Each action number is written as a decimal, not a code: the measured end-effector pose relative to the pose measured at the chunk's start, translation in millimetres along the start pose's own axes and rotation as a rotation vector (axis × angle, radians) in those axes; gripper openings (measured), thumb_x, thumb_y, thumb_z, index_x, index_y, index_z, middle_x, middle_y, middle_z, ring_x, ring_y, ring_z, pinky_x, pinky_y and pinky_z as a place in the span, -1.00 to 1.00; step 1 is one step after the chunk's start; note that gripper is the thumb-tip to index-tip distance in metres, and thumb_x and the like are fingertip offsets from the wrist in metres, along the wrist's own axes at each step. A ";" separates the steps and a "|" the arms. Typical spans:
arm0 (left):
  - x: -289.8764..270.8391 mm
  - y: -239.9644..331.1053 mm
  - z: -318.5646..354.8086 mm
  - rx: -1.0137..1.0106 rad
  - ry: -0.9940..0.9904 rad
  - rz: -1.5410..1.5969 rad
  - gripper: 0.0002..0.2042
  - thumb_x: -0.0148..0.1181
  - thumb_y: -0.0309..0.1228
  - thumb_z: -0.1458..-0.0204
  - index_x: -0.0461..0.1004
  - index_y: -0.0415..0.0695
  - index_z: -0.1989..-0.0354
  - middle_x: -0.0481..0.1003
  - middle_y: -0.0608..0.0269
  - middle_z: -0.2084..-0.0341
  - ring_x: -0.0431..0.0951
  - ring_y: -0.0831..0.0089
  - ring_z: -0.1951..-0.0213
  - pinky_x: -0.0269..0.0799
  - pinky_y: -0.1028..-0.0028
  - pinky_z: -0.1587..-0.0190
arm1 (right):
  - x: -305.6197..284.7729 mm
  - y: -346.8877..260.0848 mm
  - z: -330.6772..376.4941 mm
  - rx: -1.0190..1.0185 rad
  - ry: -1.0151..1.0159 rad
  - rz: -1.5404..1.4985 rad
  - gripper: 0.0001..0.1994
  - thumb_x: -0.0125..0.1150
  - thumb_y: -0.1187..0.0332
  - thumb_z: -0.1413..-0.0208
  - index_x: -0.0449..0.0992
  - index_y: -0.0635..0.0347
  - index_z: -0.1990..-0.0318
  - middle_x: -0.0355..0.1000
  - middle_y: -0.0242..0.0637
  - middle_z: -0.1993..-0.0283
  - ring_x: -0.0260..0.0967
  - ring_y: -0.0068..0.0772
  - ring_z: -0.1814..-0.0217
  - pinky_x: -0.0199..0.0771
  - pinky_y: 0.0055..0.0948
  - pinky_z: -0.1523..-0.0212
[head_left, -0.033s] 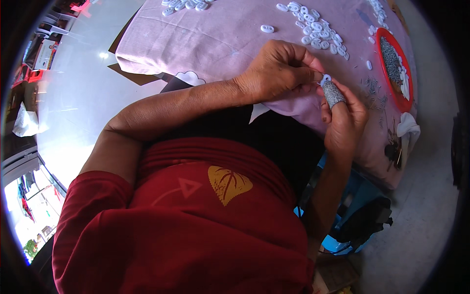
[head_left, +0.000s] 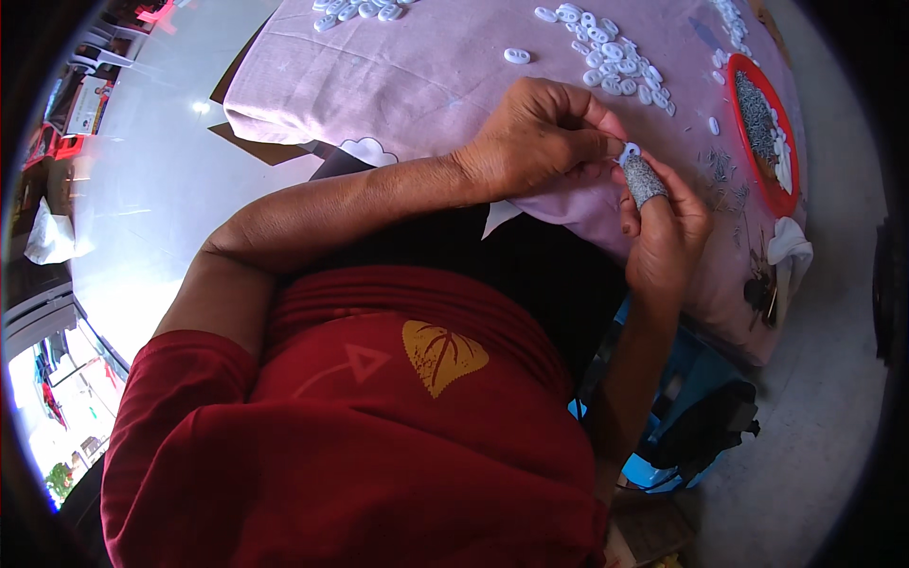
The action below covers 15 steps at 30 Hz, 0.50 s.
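Note:
Above the near edge of a pink cloth-covered table [head_left: 379,85], both my hands meet at one small white oval plastic piece [head_left: 631,150]. My left hand [head_left: 540,133] pinches it between thumb and fingertips. From the other side my right hand [head_left: 670,227] closes on the same piece, its thumb wearing a grey speckled finger cover [head_left: 646,182]. The fingers hide most of the piece. Beyond my hands lies a loose pile of similar white oval pieces with holes [head_left: 615,62], and a single oval piece [head_left: 517,56] rests left of it.
At the right edge stands a red tray [head_left: 793,194] of small grey metal parts and white pieces. Thin grey pins [head_left: 721,170] are scattered beside it. A white rag [head_left: 792,244] hangs near dark slender tools [head_left: 760,289]. More white pieces [head_left: 365,8] lie far left.

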<state>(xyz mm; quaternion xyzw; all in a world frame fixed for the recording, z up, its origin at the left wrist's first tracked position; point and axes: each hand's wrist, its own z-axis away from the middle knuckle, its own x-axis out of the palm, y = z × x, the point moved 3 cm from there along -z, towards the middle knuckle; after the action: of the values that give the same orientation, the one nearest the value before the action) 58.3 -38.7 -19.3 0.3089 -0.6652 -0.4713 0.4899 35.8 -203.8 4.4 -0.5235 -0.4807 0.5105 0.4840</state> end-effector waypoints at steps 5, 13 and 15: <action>-0.4 1.7 0.8 0.016 0.052 -0.004 -0.92 0.16 -0.57 -0.15 0.54 -0.28 0.23 0.57 0.27 0.41 0.52 0.66 0.41 0.47 0.66 0.36 | 5.5 1.2 0.7 -0.001 0.039 -0.029 -0.76 0.10 0.54 -0.11 0.60 0.32 0.08 0.54 -0.35 0.36 0.31 -0.75 0.51 0.27 -0.75 0.52; -3.0 4.7 -6.3 -0.178 0.008 0.116 -0.88 0.20 -0.52 -0.13 0.55 -0.25 0.19 0.58 0.24 0.39 0.57 0.58 0.39 0.54 0.61 0.33 | 10.4 -16.0 3.0 -0.275 -0.020 0.242 -0.72 0.21 0.55 -0.05 0.54 0.40 0.04 0.54 -0.33 0.27 0.39 -0.61 0.38 0.39 -0.63 0.38; -4.3 3.0 -7.4 -0.189 0.003 0.115 -0.86 0.22 -0.50 -0.12 0.55 -0.25 0.18 0.58 0.23 0.37 0.58 0.57 0.37 0.55 0.60 0.32 | 6.4 -13.6 5.3 -0.345 -0.024 0.366 -0.70 0.24 0.54 -0.03 0.54 0.39 0.04 0.54 -0.30 0.28 0.41 -0.57 0.38 0.40 -0.59 0.39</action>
<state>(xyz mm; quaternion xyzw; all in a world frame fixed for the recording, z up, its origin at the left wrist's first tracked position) 66.9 -36.3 -17.5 0.2234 -0.6337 -0.5023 0.5442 30.4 -196.4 17.4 -0.6706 -0.4637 0.5062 0.2809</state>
